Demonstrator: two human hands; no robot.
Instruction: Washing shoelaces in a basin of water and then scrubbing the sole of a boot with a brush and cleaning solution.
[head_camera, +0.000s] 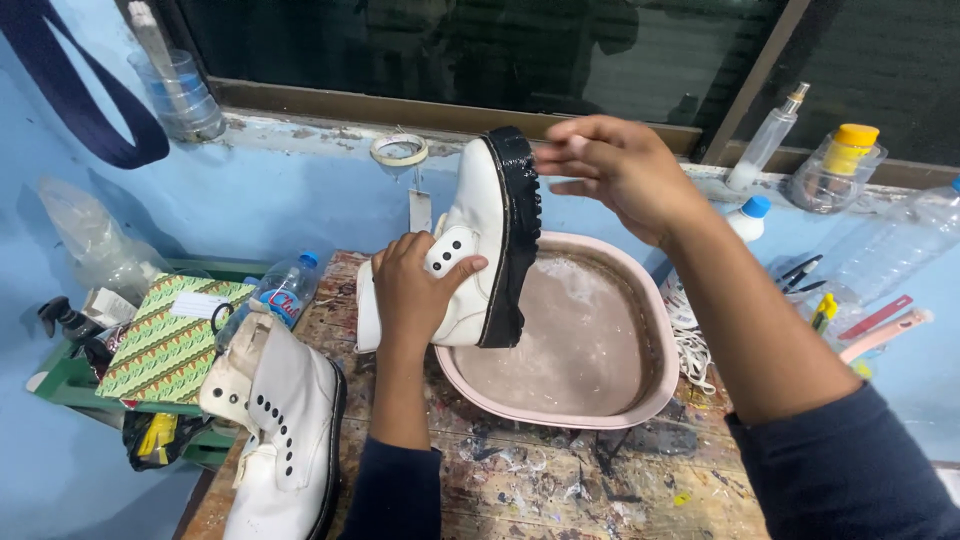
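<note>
Left hand (412, 290) fingers grip boot (470, 250) over basin (560, 410) rim; right hand (615, 170) fingers loose at sole.

White boot (470, 250) with black sole, pink basin (655, 395) of seemingly grey-brown water, green patterned box (165, 340).

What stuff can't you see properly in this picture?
Head view only:
- The basin's bottom: murky, foamy water covers it.
- The held boot's far side and sole tread face away, and the left hand covers part of its side.
- The second boot's toe: cut off by the bottom edge.
- Right hand's fingertips: motion-blurred.
</note>
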